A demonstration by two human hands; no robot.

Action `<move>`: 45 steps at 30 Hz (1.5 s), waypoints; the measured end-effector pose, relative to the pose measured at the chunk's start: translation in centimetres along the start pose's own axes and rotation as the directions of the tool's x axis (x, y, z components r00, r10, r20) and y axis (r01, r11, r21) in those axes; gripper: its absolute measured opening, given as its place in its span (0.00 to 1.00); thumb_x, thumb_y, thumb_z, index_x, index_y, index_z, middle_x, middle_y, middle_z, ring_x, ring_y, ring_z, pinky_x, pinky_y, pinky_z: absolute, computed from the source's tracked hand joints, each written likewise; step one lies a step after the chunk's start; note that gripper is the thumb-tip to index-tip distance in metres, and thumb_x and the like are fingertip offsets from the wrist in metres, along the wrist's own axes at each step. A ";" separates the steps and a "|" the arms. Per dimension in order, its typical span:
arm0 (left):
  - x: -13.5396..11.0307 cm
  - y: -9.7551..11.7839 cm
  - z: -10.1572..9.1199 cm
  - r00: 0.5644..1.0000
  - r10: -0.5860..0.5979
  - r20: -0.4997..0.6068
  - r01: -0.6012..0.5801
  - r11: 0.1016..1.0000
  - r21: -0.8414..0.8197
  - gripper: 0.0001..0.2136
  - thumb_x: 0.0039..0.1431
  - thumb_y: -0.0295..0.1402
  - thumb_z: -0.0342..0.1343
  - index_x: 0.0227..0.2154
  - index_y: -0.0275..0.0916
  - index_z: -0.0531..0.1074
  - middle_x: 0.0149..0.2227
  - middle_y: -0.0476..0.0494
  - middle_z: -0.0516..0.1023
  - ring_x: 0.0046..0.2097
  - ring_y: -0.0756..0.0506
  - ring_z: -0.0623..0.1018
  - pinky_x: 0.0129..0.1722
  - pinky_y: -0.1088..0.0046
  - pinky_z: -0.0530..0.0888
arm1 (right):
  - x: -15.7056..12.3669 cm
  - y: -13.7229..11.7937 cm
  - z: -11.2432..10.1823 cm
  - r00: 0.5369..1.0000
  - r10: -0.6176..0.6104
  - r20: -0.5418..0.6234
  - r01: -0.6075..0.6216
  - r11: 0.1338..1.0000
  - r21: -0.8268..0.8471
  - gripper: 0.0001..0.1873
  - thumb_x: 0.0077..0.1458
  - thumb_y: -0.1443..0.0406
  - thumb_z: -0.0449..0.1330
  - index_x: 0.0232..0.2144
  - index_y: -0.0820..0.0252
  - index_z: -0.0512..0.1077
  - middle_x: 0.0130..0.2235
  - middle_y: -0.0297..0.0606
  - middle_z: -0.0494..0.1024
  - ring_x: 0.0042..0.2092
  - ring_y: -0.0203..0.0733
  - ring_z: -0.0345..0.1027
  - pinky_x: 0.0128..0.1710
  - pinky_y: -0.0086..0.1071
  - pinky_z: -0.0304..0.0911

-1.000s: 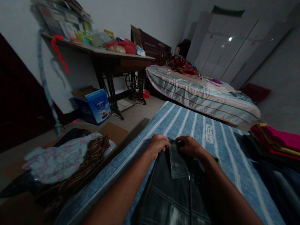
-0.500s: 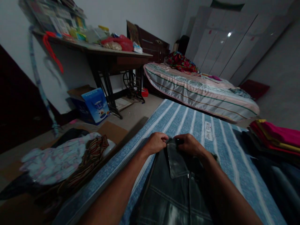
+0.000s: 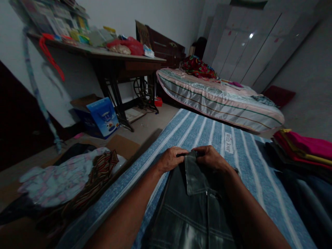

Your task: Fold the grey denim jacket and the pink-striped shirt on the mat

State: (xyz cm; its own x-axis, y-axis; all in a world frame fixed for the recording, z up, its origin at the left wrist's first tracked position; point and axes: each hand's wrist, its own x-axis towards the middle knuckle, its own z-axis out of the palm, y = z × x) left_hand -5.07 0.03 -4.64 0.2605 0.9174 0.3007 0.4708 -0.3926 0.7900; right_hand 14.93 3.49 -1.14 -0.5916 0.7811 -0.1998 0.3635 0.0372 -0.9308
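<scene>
A pair of dark denim jeans [image 3: 192,211] lies on the blue striped sheet [image 3: 207,131] of the bed in front of me, waistband away from me. My left hand [image 3: 171,159] pinches the left side of the waistband with closed fingers. On the right side, my right hand [image 3: 211,157] is closed on the waistband too. The two hands sit close together at the top of the fly flap [image 3: 193,173].
Folded clothes, red, pink and yellow, are stacked at the right [image 3: 306,148]. A loose heap of garments [image 3: 67,176] lies at the left on the floor. Beyond are a second bed [image 3: 218,100], a cluttered treadle table [image 3: 116,57], a blue box [image 3: 102,116] and white wardrobes [image 3: 249,48].
Both hands have drawn slightly closer together on the waistband, and my view has shifted a little so the room sits further left.
</scene>
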 end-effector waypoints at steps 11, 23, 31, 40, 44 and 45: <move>-0.2 0.5 1.5 0.986 -0.146 -0.075 0.140 0.987 -0.083 0.11 0.54 0.23 0.50 0.34 0.39 0.77 0.34 0.50 0.80 0.37 0.50 0.78 0.41 0.77 0.71 | 0.5 1.0 0.2 0.964 -0.242 -0.113 0.125 0.782 -0.611 0.29 0.42 0.70 0.57 0.51 0.63 0.69 0.38 0.39 0.77 0.39 0.42 0.70 0.40 0.31 0.62; 0.1 0.4 1.5 0.992 -0.098 -0.079 0.092 0.993 -0.068 0.12 0.50 0.21 0.50 0.32 0.39 0.77 0.36 0.47 0.78 0.42 0.49 0.76 0.45 0.76 0.70 | -0.2 0.6 1.3 0.942 -0.337 -0.015 0.152 0.466 -0.872 0.23 0.53 0.67 0.52 0.53 0.62 0.65 0.43 0.43 0.75 0.42 0.43 0.70 0.40 0.29 0.60; 0.2 0.2 1.6 0.997 -0.048 -0.065 0.049 0.999 0.020 0.10 0.49 0.18 0.48 0.25 0.38 0.72 0.28 0.49 0.74 0.36 0.49 0.74 0.41 0.76 0.69 | -0.1 1.1 1.6 0.947 -0.319 -0.034 0.116 0.438 -0.891 0.27 0.54 0.67 0.51 0.57 0.62 0.61 0.45 0.44 0.77 0.44 0.44 0.71 0.41 0.30 0.61; 0.1 0.4 1.3 0.999 0.027 -0.033 -0.023 0.992 0.125 0.09 0.46 0.17 0.50 0.21 0.38 0.69 0.29 0.47 0.72 0.34 0.49 0.73 0.38 0.75 0.68 | 0.2 1.7 1.5 0.915 -0.382 -0.133 0.129 0.587 -0.799 0.24 0.52 0.69 0.51 0.53 0.60 0.67 0.42 0.42 0.78 0.42 0.42 0.72 0.42 0.29 0.61; 0.1 1.1 0.6 0.998 0.043 0.056 -0.049 0.990 0.129 0.09 0.47 0.19 0.50 0.21 0.38 0.69 0.29 0.47 0.72 0.35 0.49 0.73 0.39 0.75 0.67 | 0.4 1.9 1.5 0.886 -0.410 -0.217 0.190 0.748 -0.636 0.22 0.48 0.70 0.51 0.47 0.63 0.71 0.33 0.38 0.79 0.34 0.39 0.72 0.37 0.29 0.62; 0.2 1.2 0.4 0.996 0.039 0.084 -0.050 0.991 0.125 0.09 0.48 0.19 0.50 0.21 0.38 0.69 0.29 0.48 0.72 0.35 0.49 0.73 0.38 0.76 0.67 | 0.4 2.0 1.4 0.882 -0.408 -0.234 0.206 0.783 -0.587 0.22 0.47 0.70 0.51 0.46 0.64 0.72 0.31 0.37 0.78 0.33 0.39 0.71 0.36 0.29 0.62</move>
State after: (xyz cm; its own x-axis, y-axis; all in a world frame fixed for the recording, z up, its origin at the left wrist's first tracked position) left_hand -4.09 -0.32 -3.86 0.3489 0.8926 0.2856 0.5589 -0.4428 0.7011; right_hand 14.36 2.99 -3.52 -0.5018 0.8199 0.2756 0.5850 0.5564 -0.5901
